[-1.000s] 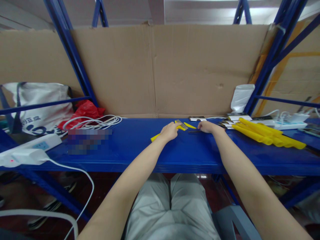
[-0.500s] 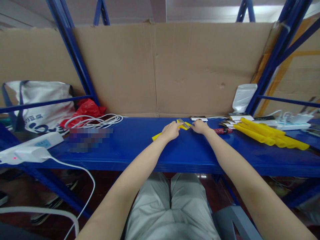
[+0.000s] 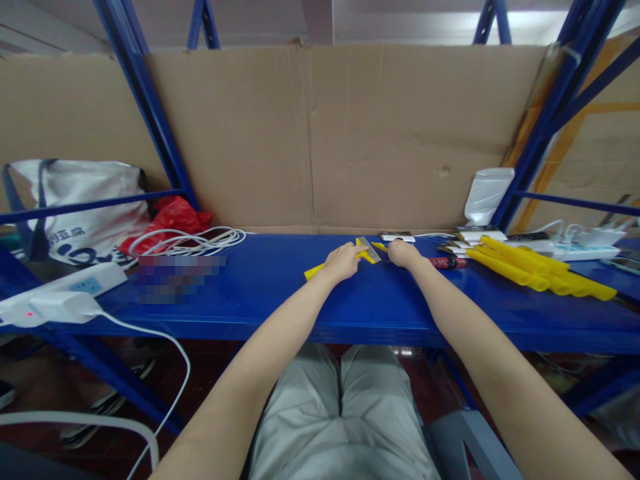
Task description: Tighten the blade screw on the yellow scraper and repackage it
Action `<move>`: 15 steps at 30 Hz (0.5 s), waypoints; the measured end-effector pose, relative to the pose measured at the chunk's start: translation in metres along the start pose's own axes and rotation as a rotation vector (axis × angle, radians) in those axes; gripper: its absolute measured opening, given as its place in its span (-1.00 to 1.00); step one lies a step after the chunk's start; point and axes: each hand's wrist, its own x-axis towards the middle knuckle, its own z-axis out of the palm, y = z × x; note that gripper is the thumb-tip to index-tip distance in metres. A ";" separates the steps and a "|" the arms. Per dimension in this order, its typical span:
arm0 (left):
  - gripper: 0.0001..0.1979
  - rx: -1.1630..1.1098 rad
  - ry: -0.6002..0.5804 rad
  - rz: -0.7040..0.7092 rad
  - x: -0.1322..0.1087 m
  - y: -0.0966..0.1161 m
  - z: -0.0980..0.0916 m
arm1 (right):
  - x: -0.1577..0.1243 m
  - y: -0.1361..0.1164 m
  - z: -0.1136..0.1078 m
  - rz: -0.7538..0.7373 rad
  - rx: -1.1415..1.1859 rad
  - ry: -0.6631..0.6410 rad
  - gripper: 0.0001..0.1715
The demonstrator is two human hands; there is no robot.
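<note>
My left hand (image 3: pixel 343 261) is closed round a yellow scraper (image 3: pixel 314 271) whose handle sticks out to the left and whose metal blade head (image 3: pixel 369 251) points right. My right hand (image 3: pixel 403 253) is curled just right of that blade, pinching a small yellow piece (image 3: pixel 379 246) at the blade's edge. Both hands rest on the blue metal shelf (image 3: pixel 280 300). A red and black tool (image 3: pixel 447 263) lies right of my right wrist.
A pile of yellow scraper handles (image 3: pixel 540 274) lies at the right, with small boxes (image 3: pixel 480 235) and a white power strip (image 3: pixel 585 251) behind. On the left are coiled white cable (image 3: pixel 190 241), a red bag (image 3: pixel 167 220), a white tote (image 3: pixel 80 213) and another power strip (image 3: pixel 60 293). Cardboard (image 3: pixel 320 133) backs the shelf.
My right hand has slid left from the dark tool to the scraper's blade and closed on the small yellow piece. The left hand has kept its grip and barely moved.
</note>
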 end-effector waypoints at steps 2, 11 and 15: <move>-0.55 -0.007 0.003 0.000 0.000 0.000 0.000 | -0.001 0.001 0.000 0.037 0.037 0.007 -0.55; -0.52 -0.036 0.018 -0.011 0.001 -0.002 0.002 | 0.000 0.014 -0.006 0.199 0.459 0.264 -0.69; -0.50 -0.039 0.016 -0.014 0.001 -0.001 0.001 | -0.001 0.012 -0.012 0.296 0.846 0.396 -0.74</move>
